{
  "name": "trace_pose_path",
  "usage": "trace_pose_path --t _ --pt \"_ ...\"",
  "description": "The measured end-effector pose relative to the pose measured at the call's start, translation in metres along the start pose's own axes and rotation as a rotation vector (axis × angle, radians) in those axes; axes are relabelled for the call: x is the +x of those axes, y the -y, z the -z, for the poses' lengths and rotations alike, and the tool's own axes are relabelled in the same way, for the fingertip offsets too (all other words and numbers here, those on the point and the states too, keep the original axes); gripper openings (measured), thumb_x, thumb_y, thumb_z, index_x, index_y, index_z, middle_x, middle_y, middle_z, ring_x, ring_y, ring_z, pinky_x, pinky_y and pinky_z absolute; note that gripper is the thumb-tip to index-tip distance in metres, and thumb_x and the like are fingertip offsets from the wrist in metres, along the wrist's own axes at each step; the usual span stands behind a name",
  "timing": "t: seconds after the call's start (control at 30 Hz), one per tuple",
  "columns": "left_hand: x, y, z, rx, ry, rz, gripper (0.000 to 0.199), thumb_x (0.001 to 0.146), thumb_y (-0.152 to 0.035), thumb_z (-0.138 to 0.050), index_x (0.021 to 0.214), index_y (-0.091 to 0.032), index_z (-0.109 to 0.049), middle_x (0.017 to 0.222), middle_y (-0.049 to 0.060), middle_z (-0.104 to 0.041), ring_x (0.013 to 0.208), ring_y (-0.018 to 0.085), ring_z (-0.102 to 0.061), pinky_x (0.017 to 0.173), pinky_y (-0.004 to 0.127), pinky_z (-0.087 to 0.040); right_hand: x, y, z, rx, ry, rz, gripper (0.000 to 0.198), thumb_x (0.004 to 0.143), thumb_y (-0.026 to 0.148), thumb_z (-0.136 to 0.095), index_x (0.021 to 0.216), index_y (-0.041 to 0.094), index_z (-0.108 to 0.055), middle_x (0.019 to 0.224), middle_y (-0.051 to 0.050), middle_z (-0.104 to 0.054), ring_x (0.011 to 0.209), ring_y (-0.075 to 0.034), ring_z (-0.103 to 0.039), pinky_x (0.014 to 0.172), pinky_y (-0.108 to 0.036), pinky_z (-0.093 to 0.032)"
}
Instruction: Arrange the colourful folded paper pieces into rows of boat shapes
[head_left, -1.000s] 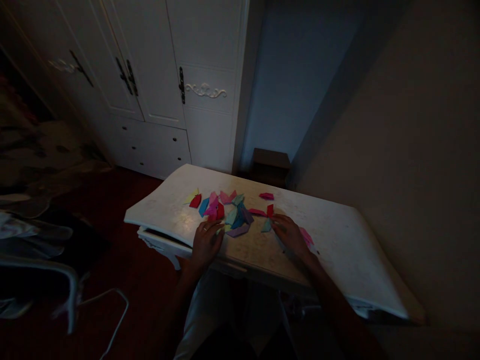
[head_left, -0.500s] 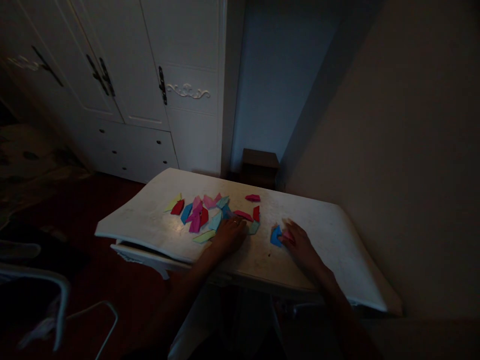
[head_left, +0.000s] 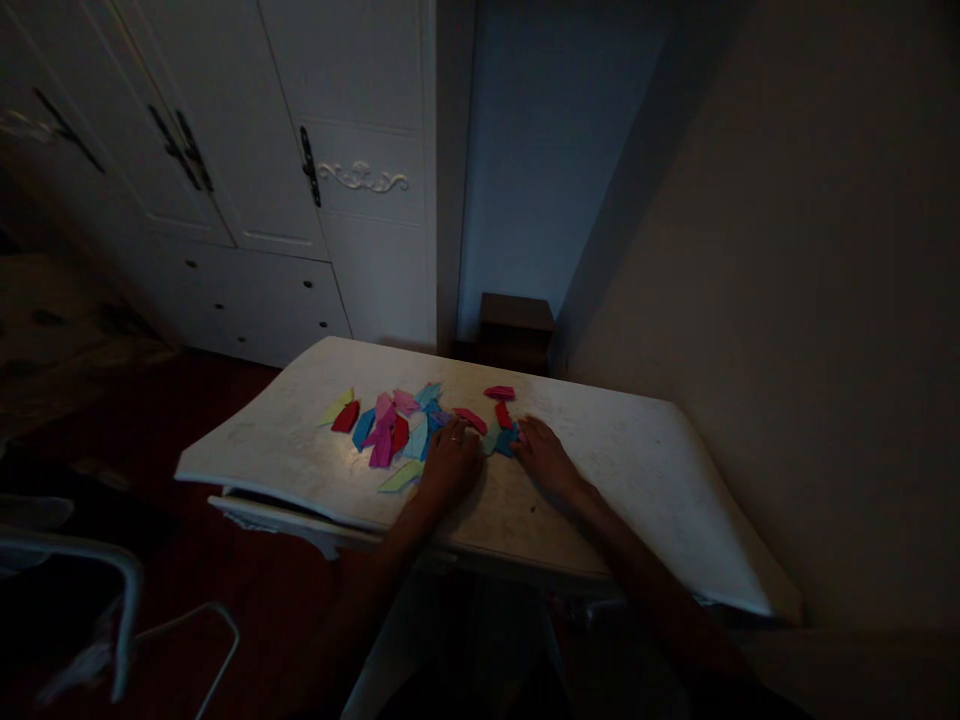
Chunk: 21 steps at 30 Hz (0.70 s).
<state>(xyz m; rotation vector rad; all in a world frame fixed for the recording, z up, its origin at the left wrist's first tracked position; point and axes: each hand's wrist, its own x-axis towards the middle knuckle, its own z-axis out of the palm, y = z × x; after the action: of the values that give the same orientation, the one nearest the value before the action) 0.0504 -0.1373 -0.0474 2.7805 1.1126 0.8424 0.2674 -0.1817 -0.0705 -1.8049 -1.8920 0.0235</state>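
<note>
Folded paper pieces in several colours lie on the white table [head_left: 637,480]. My left hand [head_left: 454,460], with a ring on one finger, rests palm down, fingers stretched out, at the right edge of the main group. Near it are a light blue piece [head_left: 416,438], a yellow-green piece [head_left: 400,476] and a magenta piece [head_left: 381,445]. My right hand [head_left: 547,460] lies palm down with its fingers stretched forward against a blue piece [head_left: 505,442]. Part of a pink piece shows at its fingertips. A red piece [head_left: 502,415] and a green piece [head_left: 490,437] lie just beyond and left.
A white wardrobe [head_left: 375,270] with dark handles stands behind the table. A small brown cabinet [head_left: 516,312] sits in the back corner, beside the right wall [head_left: 787,300]. A partly open drawer [head_left: 292,510] juts out under the table's front. At lower left is a chair frame [head_left: 127,580].
My right hand has moved left and slightly away from me, bringing the blue and pink pieces up against the green and red ones. My left hand stays beside the group. The view has shifted slightly.
</note>
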Motion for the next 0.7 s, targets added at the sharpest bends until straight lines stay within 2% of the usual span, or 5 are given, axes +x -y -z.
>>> trace_pose_path --t 0.1,0.2,0.37,0.53,0.7 --pt "-0.002 -0.001 0.000 -0.004 0.003 -0.040 0.025 0.085 -0.024 -0.056 0.108 -0.018 -0.062 0.130 0.016 -0.056 0.128 0.032 -0.045 0.101 0.051 -0.038 0.005 -0.005 -0.001 0.052 -0.013 -0.022 0.052 0.092 0.046 -0.046 0.132 0.013 -0.053 0.136 -0.019 -0.052 0.129 -0.030 -0.045 0.107 -0.051 -0.037" --pt "-0.003 -0.002 -0.001 0.002 0.013 -0.073 0.018 0.084 -0.021 -0.055 0.099 -0.017 -0.065 0.128 0.017 -0.058 0.127 0.032 -0.047 0.101 0.051 -0.038 -0.002 -0.010 0.007 0.065 -0.040 -0.040 0.056 0.092 0.046 -0.047 0.135 0.011 -0.049 0.137 -0.019 -0.051 0.128 -0.030 -0.046 0.106 -0.049 -0.038" --pt "-0.006 0.000 -0.002 -0.019 -0.019 -0.091 0.013 0.082 -0.020 -0.058 0.088 -0.016 -0.069 0.123 0.015 -0.062 0.125 0.031 -0.048 0.101 0.048 -0.039 -0.015 -0.013 0.022 0.020 -0.041 -0.089 0.047 0.086 0.033 -0.056 0.128 0.012 -0.056 0.121 -0.016 -0.062 0.112 -0.029 -0.056 0.098 -0.046 -0.044" --pt "-0.008 0.000 0.002 -0.039 -0.143 -0.031 0.013 0.084 -0.021 -0.056 0.082 -0.018 -0.068 0.115 0.013 -0.066 0.117 0.028 -0.055 0.096 0.046 -0.044 -0.014 -0.007 0.031 0.132 -0.084 -0.104 0.035 0.085 0.029 -0.053 0.115 0.015 -0.065 0.110 -0.012 -0.067 0.101 -0.024 -0.061 0.091 -0.041 -0.049" --pt "-0.008 0.002 0.007 -0.139 -0.321 0.018 0.014 0.085 -0.020 -0.055 0.079 -0.018 -0.066 0.101 0.011 -0.069 0.102 0.024 -0.062 0.087 0.040 -0.048 -0.005 0.006 0.045 0.216 -0.203 -0.140 0.033 0.088 0.038 -0.051 0.105 0.016 -0.069 0.101 -0.012 -0.069 0.084 -0.022 -0.063 0.081 -0.037 -0.052"
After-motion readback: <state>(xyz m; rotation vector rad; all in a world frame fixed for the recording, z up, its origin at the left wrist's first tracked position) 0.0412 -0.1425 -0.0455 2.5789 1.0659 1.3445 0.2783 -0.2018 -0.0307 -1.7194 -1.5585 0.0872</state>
